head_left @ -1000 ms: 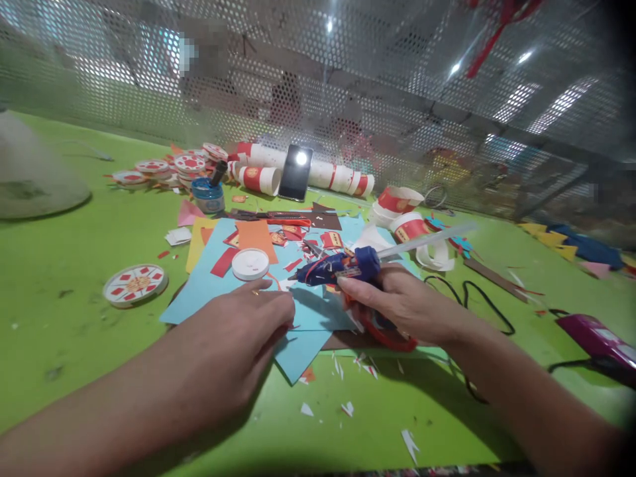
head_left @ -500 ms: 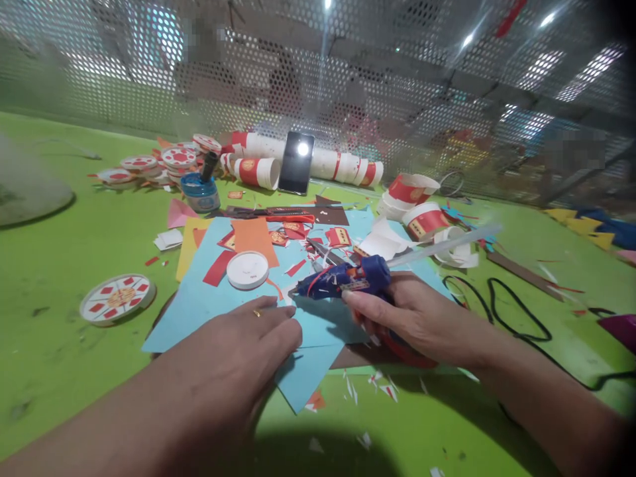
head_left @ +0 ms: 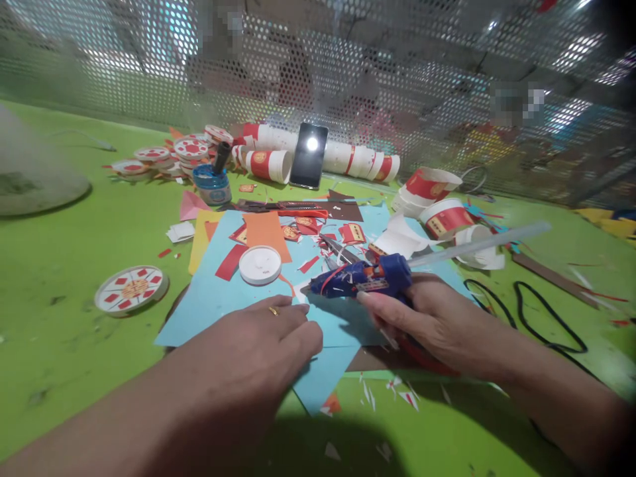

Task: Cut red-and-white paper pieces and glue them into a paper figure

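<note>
My right hand [head_left: 422,315] is wrapped around a blue hot glue gun [head_left: 365,277], a long clear glue stick [head_left: 487,244] jutting from its back. The nozzle points left, at a small white paper piece [head_left: 301,290]. Against that piece rest the fingertips of my left hand [head_left: 278,331], bent and close together; it seems to be holding the piece down on the light blue paper [head_left: 213,291]. The underside of this hand is hidden. Just beyond the fingers lies a round white lid [head_left: 260,264], beside an orange paper strip [head_left: 268,232].
Scissors [head_left: 342,248] and red scraps lie past the glue gun. Behind them are a blue glue jar [head_left: 212,183], a phone [head_left: 309,156] and a row of paper cups [head_left: 365,162]. A decorated lid [head_left: 132,290] sits left; a black cord [head_left: 546,324] curls at right.
The whole view has shifted, so everything appears further right. Both hands and the glue gun keep nearly the same places over the paper.
</note>
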{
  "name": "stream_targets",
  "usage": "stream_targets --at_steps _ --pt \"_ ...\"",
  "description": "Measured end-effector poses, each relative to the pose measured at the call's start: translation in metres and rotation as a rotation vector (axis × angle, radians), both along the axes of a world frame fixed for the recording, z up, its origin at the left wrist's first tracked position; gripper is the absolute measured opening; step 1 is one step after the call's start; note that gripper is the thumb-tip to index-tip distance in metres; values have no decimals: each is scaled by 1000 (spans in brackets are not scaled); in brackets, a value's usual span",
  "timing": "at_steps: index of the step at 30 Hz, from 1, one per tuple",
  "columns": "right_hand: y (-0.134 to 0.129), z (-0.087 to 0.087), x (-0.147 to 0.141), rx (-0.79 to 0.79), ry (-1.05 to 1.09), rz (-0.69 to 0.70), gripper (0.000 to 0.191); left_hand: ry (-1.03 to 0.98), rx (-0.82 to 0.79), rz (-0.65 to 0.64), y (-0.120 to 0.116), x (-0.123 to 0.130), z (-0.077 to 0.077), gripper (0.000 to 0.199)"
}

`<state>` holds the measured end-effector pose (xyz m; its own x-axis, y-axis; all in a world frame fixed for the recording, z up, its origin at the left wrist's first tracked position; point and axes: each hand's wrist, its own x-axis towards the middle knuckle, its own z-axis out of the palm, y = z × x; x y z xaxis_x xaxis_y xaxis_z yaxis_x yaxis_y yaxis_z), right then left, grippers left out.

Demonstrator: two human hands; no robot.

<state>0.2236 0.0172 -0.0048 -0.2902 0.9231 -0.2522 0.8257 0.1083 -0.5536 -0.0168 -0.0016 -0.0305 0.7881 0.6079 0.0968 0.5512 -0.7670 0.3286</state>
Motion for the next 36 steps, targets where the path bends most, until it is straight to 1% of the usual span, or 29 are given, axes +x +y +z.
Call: stream_targets --at_steps 4,14,17,21,27,32,36 --pt "1 -1 -1 18 -14 -16 50 -3 21 1 0 0 2 11" --pt "2 1 -1 7 29 -9 42 -4 -27 -14 1 1 9 14" --pt "1 1 0 10 25 -3 42 34 -45 -8 1 1 11 17" --pt "0 1 1 2 -31 -10 45 46 -59 -14 0 2 12 17" --pt "-1 2 1 58 -12 22 42 84 -90 3 2 4 12 14" --pt "-3 3 -1 110 -69 38 44 86 -146 15 2 3 14 13" --pt "-5 3 -2 141 -106 55 47 83 -143 20 -1 4 16 13"
